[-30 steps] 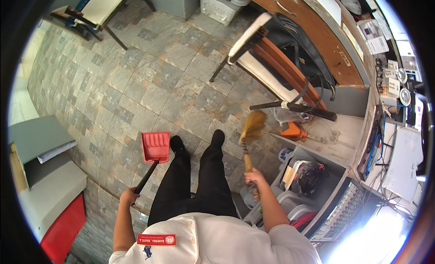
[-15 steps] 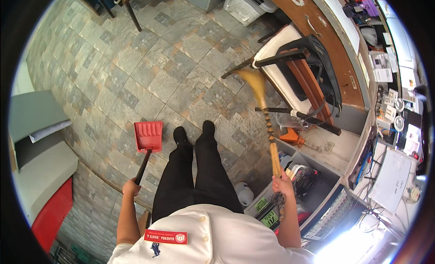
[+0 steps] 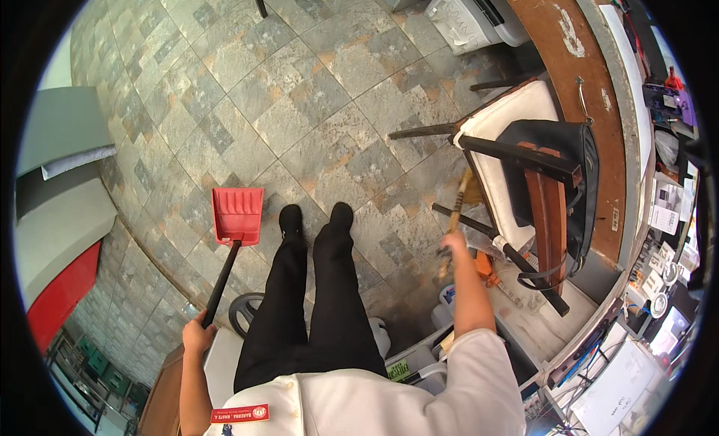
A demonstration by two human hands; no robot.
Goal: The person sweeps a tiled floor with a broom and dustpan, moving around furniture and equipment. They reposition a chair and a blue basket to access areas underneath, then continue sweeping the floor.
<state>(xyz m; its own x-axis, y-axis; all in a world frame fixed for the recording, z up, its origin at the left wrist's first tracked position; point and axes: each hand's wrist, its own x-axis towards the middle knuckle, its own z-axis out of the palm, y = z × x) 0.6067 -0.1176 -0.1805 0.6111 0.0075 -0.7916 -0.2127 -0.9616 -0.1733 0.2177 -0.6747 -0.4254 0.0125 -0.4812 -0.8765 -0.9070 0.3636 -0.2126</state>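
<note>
My left hand (image 3: 198,333) is closed round the black handle of a red dustpan (image 3: 239,211), whose scoop faces forward on the tiled floor just left of my feet. On the other side, my right arm reaches forward and my right hand (image 3: 453,242) grips the light wooden handle of a broom (image 3: 461,196). The broom's yellowish bristles are partly hidden behind a chair leg and the seat. Beside it stands the chair (image 3: 517,129), with a cream seat, dark legs and a reddish-brown back rail. A black bag (image 3: 588,166) hangs on the chair.
A brown wooden counter (image 3: 599,99) curves along the right, with papers, cables and a whiteboard (image 3: 618,395) on it. A translucent bin (image 3: 460,20) stands far right. An orange tool (image 3: 483,267) lies below the chair. Grey and red furniture (image 3: 64,286) lines the left.
My right hand has moved forward with the broom, its bristles now by the chair's underside. My left hand and the dustpan have shifted slightly left. The whole view has turned and shifted.
</note>
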